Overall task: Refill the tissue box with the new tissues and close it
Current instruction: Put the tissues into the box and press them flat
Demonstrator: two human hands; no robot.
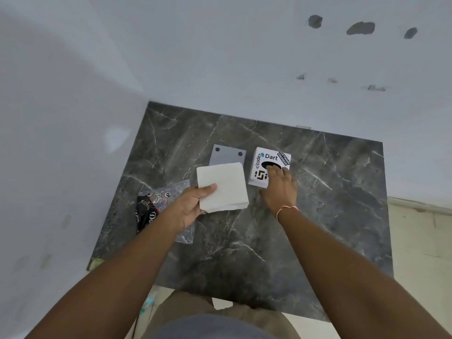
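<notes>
Tissues [223, 185], a soft, light white stack that will sag or shed sheets if pinched at one corner, sit clamped at their near-left edge in your left hand [189, 206], lifted over the marble table [330, 216]. Support them underneath, I'd say. Your right hand [280, 189] rests spread, unclosed, on the sticker-covered tissue box [260, 165]; the grey lid [226, 155] lies behind, the empty wrapper [156, 204] to your left.

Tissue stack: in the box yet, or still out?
Out. The left hand holds the stack above the table, beside the box, where the right hand rests.
</notes>
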